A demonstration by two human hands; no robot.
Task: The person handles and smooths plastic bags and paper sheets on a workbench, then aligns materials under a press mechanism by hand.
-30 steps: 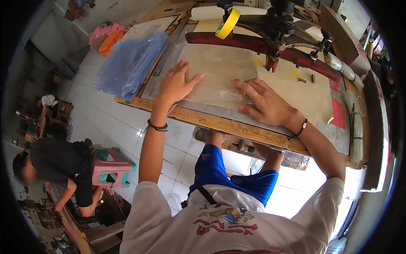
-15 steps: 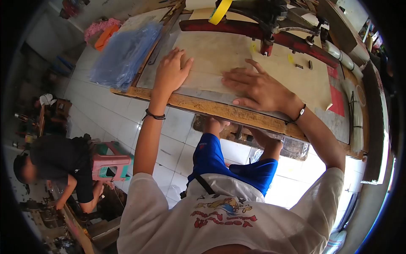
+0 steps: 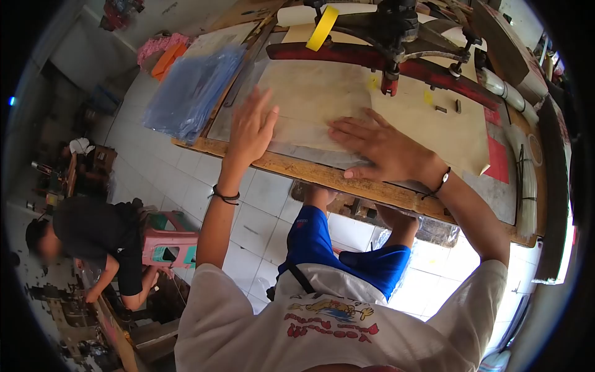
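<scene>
Tan paper (image 3: 316,87) lies over the wooden-edged worktable (image 3: 310,172), and what looks like a thin clear sheet lies on it between my hands. At the sheet's left side is my left hand (image 3: 251,130), its fingers stretched out and a little blurred; whether it touches the surface I cannot tell. My right hand (image 3: 384,146) rests palm down with fingers spread on the sheet's right part, thumb near the table's front edge. Beyond both hands a long red bar (image 3: 322,54) spans the paper, joined to a black metal frame (image 3: 396,28).
A stack of bluish clear plastic sheets (image 3: 192,93) lies at the table's left. A yellow tape roll (image 3: 322,28) hangs on the frame. Two small dark blocks sit on the paper at right, near rolled plastic (image 3: 509,94). Another person (image 3: 93,229) sits low at left beside a stool (image 3: 170,245).
The view has shifted slightly, so the table appears lower. My left hand's fingers have straightened and come away from the paper's left edge a little. My right hand stays in nearly the same place.
</scene>
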